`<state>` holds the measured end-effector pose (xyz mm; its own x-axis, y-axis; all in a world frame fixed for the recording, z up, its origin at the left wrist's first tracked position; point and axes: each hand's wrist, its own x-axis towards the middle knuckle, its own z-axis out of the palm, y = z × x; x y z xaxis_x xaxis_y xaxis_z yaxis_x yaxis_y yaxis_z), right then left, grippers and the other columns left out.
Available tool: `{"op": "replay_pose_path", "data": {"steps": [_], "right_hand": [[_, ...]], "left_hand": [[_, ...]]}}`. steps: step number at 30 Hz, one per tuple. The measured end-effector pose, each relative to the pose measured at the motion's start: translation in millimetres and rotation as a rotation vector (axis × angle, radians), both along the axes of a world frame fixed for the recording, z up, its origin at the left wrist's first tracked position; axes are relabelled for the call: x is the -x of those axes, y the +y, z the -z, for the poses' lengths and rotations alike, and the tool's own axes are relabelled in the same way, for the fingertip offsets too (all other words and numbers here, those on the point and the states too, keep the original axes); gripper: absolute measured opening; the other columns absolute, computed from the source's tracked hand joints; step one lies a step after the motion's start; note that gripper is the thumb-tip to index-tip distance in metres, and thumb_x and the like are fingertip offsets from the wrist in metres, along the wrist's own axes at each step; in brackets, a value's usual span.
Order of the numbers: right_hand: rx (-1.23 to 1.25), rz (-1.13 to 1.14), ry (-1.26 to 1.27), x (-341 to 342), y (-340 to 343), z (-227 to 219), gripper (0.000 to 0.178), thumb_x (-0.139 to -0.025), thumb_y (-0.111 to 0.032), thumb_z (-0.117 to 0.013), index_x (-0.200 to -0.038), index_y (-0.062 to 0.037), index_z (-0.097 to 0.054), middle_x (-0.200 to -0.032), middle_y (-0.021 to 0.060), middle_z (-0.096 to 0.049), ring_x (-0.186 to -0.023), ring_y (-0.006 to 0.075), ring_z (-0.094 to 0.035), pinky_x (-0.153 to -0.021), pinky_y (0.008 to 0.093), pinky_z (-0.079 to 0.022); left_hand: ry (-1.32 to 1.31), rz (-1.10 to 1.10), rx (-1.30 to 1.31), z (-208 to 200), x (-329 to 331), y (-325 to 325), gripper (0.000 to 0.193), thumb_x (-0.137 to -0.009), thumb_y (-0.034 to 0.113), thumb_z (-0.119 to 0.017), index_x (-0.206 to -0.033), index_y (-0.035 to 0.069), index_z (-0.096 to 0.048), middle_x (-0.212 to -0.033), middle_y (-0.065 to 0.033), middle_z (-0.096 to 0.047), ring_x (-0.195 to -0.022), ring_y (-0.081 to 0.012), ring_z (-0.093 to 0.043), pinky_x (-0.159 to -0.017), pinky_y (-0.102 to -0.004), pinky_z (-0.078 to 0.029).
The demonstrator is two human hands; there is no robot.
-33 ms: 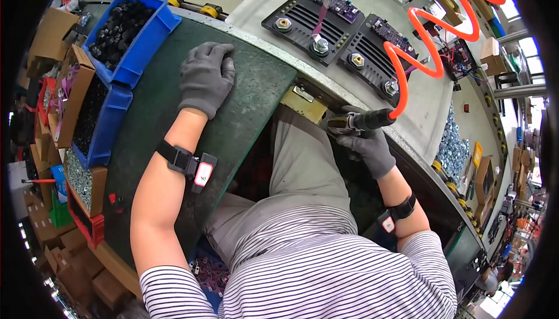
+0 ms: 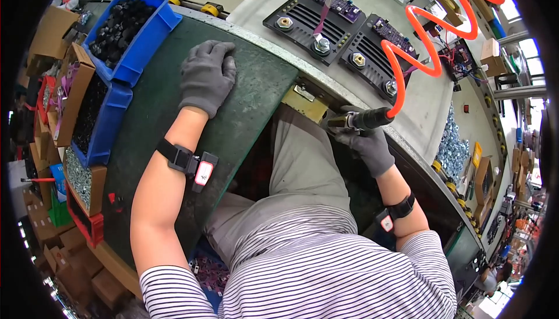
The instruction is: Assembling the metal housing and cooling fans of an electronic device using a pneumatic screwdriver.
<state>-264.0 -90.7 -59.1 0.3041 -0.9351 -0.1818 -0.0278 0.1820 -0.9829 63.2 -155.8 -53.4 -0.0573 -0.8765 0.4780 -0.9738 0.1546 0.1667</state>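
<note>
My left hand (image 2: 208,78), in a grey glove, rests on the green bench mat (image 2: 256,80) with its fingers curled in and nothing visible in them. My right hand (image 2: 370,147), gloved too, is wrapped round an air-powered driver (image 2: 364,120) at the bench edge; its metal body and black end show, while its tip is hidden. An orange coiled hose (image 2: 412,66) runs up from it. Beyond the edge lie two black slotted plates, a left one (image 2: 300,25) and a right one (image 2: 364,54), each bearing a purple circuit board and large hex nuts. A purple strip stands by one nut.
Blue bins (image 2: 135,36) of black parts stand along the left, beside cardboard boxes (image 2: 52,31) and a red bin (image 2: 87,220). Loose metal nuts (image 2: 453,138) lie in a pile at right. A yellow metal bracket (image 2: 304,102) sits under the bench edge.
</note>
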Motion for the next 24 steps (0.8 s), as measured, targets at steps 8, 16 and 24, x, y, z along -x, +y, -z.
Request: {"op": "replay_pose_path", "data": {"steps": [8, 16, 24], "right_hand": [[0.385, 0.029, 0.305, -14.4, -3.7, -44.8, 0.041, -0.071, 0.001, -0.073, -0.106, -0.0023, -0.052, -0.093, 0.0061, -0.060, -0.086, 0.0141, -0.060, -0.075, 0.0300, -0.050], [0.771, 0.391, -0.241, -17.4, -142.7, -116.2, 0.026, -0.078, -0.007, -0.060, -0.100, 0.0077, -0.062, -0.097, 0.0148, -0.061, -0.081, 0.0229, -0.062, -0.075, 0.0315, -0.050], [0.820, 0.535, -0.285, -21.5, -200.5, -91.9, 0.023, -0.075, 0.000, -0.062, -0.096, 0.0102, -0.062, -0.096, 0.0159, -0.064, -0.082, 0.0255, -0.065, -0.076, 0.0344, -0.056]], "left_hand": [[0.036, -0.015, -0.002, 5.0, -3.2, 5.2, 0.021, -0.081, 0.020, -0.057, -0.100, 0.016, -0.064, -0.101, -0.0070, -0.060, -0.099, -0.0281, -0.054, -0.089, -0.0391, -0.043], [0.038, 0.003, 0.010, 5.5, -7.3, -1.2, 0.022, -0.081, 0.021, -0.057, -0.101, 0.017, -0.065, -0.100, -0.0062, -0.060, -0.099, -0.0279, -0.054, -0.088, -0.0389, -0.044], [0.037, -0.027, -0.014, 6.3, -8.1, -0.1, 0.022, -0.081, 0.021, -0.058, -0.101, 0.016, -0.065, -0.101, -0.0059, -0.061, -0.100, -0.0276, -0.054, -0.090, -0.0383, -0.044]]}}
